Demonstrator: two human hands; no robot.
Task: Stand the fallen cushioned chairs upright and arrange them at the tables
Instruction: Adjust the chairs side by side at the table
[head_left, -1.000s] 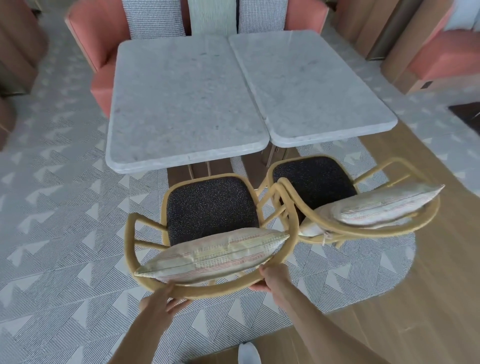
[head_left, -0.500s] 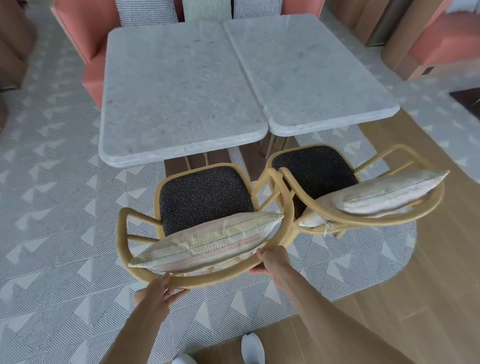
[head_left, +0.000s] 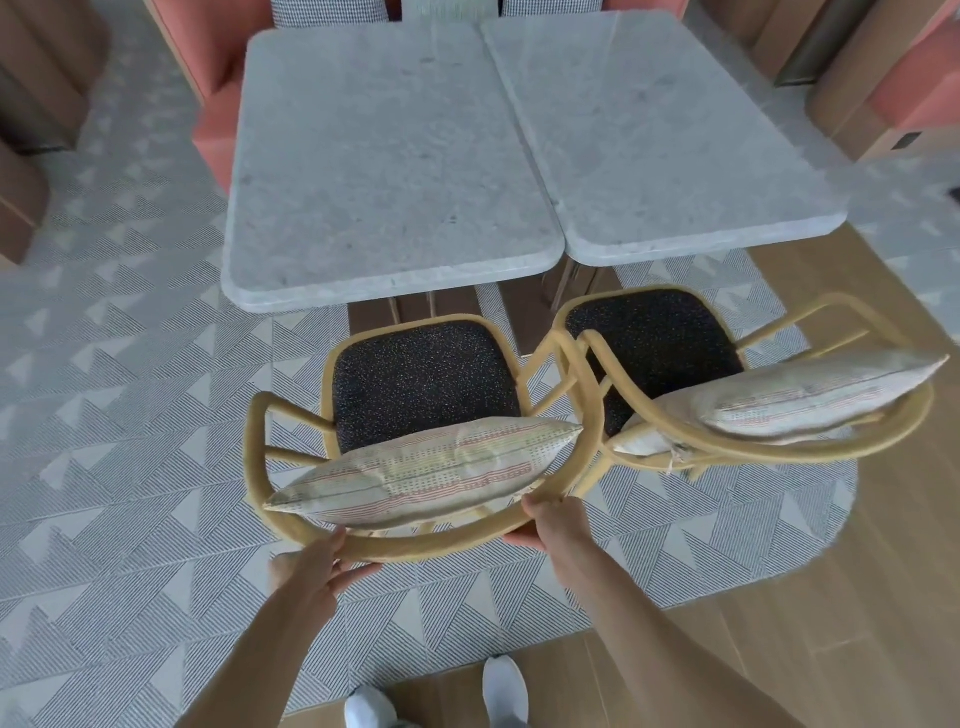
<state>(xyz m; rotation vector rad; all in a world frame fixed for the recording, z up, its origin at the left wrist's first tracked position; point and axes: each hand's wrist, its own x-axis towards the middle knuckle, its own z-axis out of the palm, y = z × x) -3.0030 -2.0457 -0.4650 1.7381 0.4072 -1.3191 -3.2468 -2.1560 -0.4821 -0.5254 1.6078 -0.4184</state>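
Chairs: two units stand upright on the patterned rug (head_left: 130, 493), side by side, facing the desks. The left chair (head_left: 415, 545) has a curved yellow-tan frame forming a continuous back and armrest hoop, with a dark speckled seat pad (head_left: 423, 384). A striped cream cushion (head_left: 426, 470) lies inside the hoop, propped against the backrest and tilted. The right chair (head_left: 779, 452) is of the same build, with its own dark speckled seat pad (head_left: 657, 343) and a matching cushion (head_left: 821, 395) leaning against its back rail. The adjacent armrests of the two frames touch or overlap.

Left desk (head_left: 384, 171) and right desk (head_left: 654, 130) have pale grey stone tops with rounded corners, set edge to edge. The front of each chair seat sits just beside the near edge of its desk.

Hands: the left hand (head_left: 317, 566) holds the back rail of the left chair from below, thumb over the top and fingers curled under. The right hand (head_left: 550, 519) grips the same rail further right, fingers wrapped around it.

Coral upholstered seating (head_left: 218, 119) stands beyond the desks. Two white shoes (head_left: 504, 691) show at the lower edge, on the wood floor (head_left: 831, 623).
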